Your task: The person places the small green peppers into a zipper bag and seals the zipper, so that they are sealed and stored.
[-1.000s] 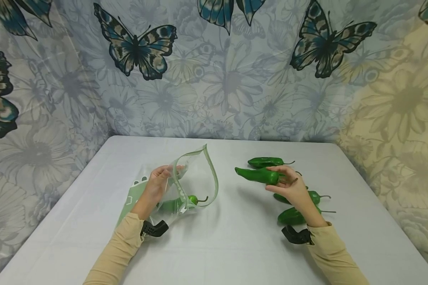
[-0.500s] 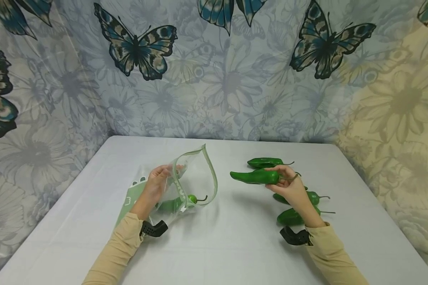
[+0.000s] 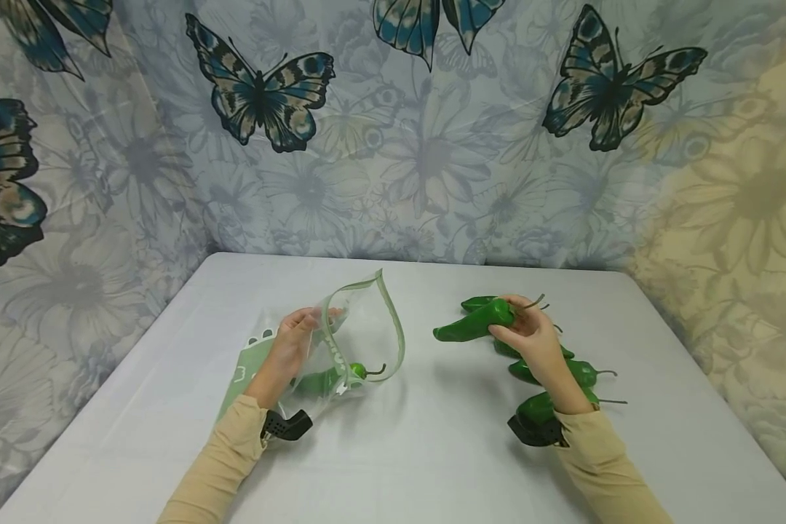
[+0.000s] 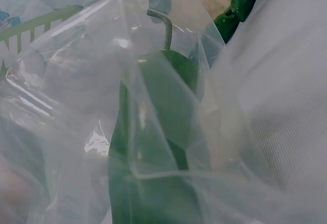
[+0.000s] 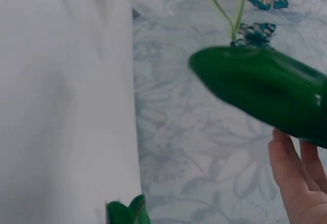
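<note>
Your left hand (image 3: 292, 343) grips the side of a clear plastic bag with a green-edged mouth (image 3: 402, 342), which gapes toward your right (exactly where your fingertips sit against the film, I cannot tell). Inside the bag, near its mouth, lies a long green pepper with a curved stem (image 3: 319, 381), blurred by the plastic.

Your right hand (image 3: 533, 331) is closed around the stem end of a glossy, tapered green pepper (image 3: 474, 322), thumb on the near side. You hold it above the white cloth-covered table (image 3: 393, 466), tip toward the bag but well apart from it. More shiny green peppers (image 3: 583, 372) lie beneath and beside that hand, partly hidden by it.
</note>
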